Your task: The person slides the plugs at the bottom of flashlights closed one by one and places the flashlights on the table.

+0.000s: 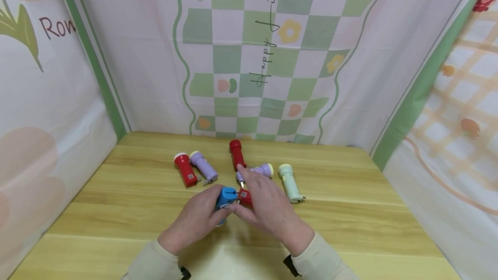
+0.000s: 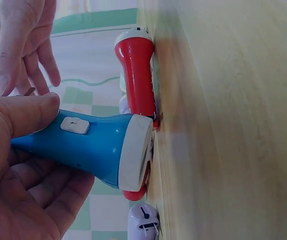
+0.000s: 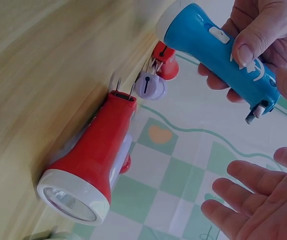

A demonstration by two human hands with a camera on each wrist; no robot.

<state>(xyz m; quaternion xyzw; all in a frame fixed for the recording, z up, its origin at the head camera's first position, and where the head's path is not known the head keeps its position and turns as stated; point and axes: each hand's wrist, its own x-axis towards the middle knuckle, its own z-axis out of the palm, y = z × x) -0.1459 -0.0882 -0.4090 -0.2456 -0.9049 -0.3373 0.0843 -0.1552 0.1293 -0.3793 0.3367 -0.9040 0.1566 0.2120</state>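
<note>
Left hand (image 1: 196, 213) grips blue flashlight (image 2: 101, 145), tilted just above table (image 1: 373, 228). Right hand (image 1: 268, 202) has fingers spread, thumb at its pronged end, contact unclear. Red flashlight (image 3: 101, 142) lies beneath right hand; green flashlight (image 1: 289, 184) farther right.

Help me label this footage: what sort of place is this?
Probably a curtained-off indoor workspace: printed fabric panels hang on three sides of a wood-grain table, with flashlights lying on it.
</note>
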